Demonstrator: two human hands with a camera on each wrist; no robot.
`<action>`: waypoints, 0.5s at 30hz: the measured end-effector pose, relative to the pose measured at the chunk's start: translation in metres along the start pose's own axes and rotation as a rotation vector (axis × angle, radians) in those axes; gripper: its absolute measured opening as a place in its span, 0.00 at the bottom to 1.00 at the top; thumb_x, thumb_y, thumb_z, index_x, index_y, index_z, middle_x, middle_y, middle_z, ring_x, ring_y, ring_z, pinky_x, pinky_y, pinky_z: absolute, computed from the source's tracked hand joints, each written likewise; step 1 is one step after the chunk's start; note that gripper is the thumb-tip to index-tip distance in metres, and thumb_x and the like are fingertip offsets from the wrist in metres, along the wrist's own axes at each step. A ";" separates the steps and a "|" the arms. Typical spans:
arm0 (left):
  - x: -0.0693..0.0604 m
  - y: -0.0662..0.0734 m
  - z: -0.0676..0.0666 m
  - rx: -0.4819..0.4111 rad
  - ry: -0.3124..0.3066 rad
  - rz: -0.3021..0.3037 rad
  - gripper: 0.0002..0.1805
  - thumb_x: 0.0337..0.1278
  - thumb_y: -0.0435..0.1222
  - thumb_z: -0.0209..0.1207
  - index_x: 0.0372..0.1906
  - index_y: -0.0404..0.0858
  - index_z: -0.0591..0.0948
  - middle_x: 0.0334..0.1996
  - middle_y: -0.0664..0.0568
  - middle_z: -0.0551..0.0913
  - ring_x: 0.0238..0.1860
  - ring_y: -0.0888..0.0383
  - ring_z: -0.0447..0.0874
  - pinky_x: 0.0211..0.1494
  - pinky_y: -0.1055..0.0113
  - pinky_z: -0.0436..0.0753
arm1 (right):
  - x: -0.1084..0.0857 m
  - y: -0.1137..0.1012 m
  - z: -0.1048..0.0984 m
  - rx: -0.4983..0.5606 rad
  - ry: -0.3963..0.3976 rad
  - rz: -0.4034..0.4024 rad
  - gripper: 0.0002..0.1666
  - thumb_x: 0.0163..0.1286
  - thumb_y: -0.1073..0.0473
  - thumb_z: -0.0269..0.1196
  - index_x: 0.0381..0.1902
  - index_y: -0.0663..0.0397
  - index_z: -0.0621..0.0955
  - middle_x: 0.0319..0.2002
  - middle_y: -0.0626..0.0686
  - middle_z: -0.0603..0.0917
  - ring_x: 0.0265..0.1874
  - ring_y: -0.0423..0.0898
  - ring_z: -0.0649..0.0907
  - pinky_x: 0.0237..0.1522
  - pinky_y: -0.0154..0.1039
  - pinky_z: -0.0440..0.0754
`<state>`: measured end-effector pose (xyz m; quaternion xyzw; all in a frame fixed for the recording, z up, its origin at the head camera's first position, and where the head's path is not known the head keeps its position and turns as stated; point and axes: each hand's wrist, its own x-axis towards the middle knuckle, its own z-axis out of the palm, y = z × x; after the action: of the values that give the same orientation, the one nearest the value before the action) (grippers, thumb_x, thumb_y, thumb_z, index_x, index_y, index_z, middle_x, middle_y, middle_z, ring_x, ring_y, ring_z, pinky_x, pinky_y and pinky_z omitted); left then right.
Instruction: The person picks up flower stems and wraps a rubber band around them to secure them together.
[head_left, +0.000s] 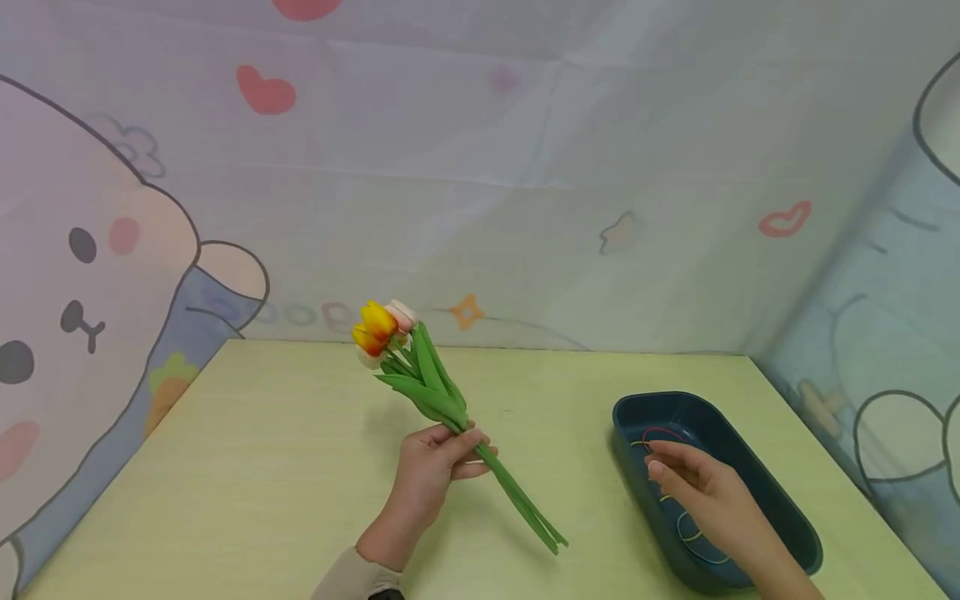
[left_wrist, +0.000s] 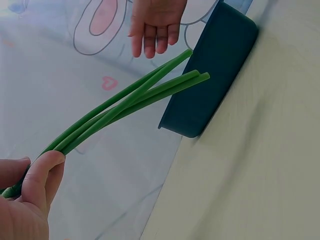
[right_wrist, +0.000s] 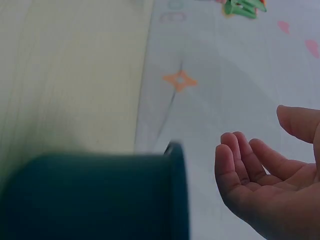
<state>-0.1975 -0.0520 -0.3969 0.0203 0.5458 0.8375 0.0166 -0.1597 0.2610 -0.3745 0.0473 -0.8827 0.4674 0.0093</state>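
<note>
- Your left hand [head_left: 429, 468] grasps the green stems [head_left: 519, 495] of the tulip bunch [head_left: 437, 385] between thumb and fingers, just below the leaves, keeping it above the worktop [head_left: 285, 475].
- The bunch's long axis slants: the flower heads [head_left: 377, 323] point to the far left, and the free stem ends point to the near right, on the side where the dark tray [head_left: 678, 403] stands.
- Your right hand [head_left: 708, 496] hangs over that tray, its fingers loosely bent and holding nothing (the right wrist view shows the palm bare).
- What counts most: the thin coloured loops, the red loop [head_left: 663, 429] among them, lie in the tray below your right fingers, apart from them. Your right hand is the nearer one; the bare stems lie to its left.
</note>
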 end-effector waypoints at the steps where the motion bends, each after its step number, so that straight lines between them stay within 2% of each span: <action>1: 0.000 0.000 0.000 0.000 -0.001 0.000 0.10 0.58 0.22 0.59 0.42 0.18 0.76 0.26 0.48 0.85 0.32 0.55 0.89 0.38 0.62 0.89 | 0.001 0.003 -0.002 -0.011 0.007 0.005 0.29 0.73 0.50 0.57 0.64 0.63 0.71 0.52 0.60 0.81 0.40 0.35 0.83 0.41 0.30 0.84; 6: 0.000 0.000 0.000 0.001 -0.006 0.002 0.11 0.59 0.23 0.59 0.43 0.17 0.76 0.25 0.49 0.85 0.32 0.55 0.89 0.38 0.62 0.89 | 0.005 0.024 -0.012 -0.059 0.020 0.040 0.30 0.73 0.48 0.58 0.64 0.64 0.71 0.53 0.60 0.80 0.42 0.32 0.82 0.41 0.29 0.84; 15: 0.001 -0.001 0.000 0.003 -0.003 -0.011 0.12 0.59 0.23 0.58 0.44 0.16 0.74 0.25 0.50 0.85 0.32 0.56 0.89 0.38 0.64 0.89 | 0.012 0.057 -0.023 -0.123 -0.007 0.096 0.32 0.73 0.48 0.58 0.64 0.67 0.70 0.55 0.64 0.78 0.47 0.45 0.82 0.41 0.29 0.83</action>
<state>-0.1981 -0.0521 -0.3976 0.0187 0.5470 0.8366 0.0220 -0.1776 0.3113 -0.4076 0.0056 -0.9110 0.4122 -0.0133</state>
